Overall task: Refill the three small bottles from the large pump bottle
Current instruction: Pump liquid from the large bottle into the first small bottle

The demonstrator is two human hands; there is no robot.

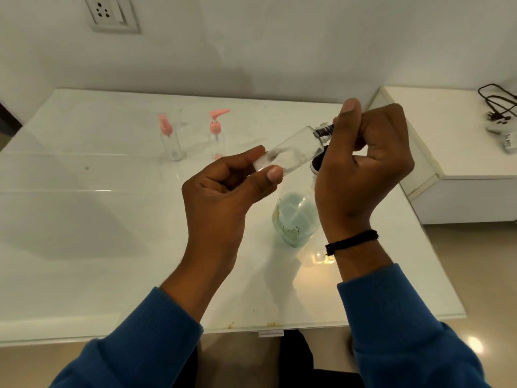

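My left hand (223,191) pinches the base of a small clear bottle (296,149) with no cap, tilted with its threaded neck up to the right. My right hand (361,161) curls round the black pump head of the large pump bottle (296,217). The pump's dark nozzle sits in the small bottle's neck. The large bottle is clear, holds blue-green liquid in its lower part and stands on the white table (98,219), partly hidden by my right wrist. Two more small clear bottles with pink pumps, one at the left (170,141) and one at the right (216,135), stand upright farther back.
A white side cabinet (461,169) adjoins the table on the right, with black cables and a white adapter (500,119) on top. A wall socket (110,12) is up on the left. The table's front edge runs just above my sleeves.
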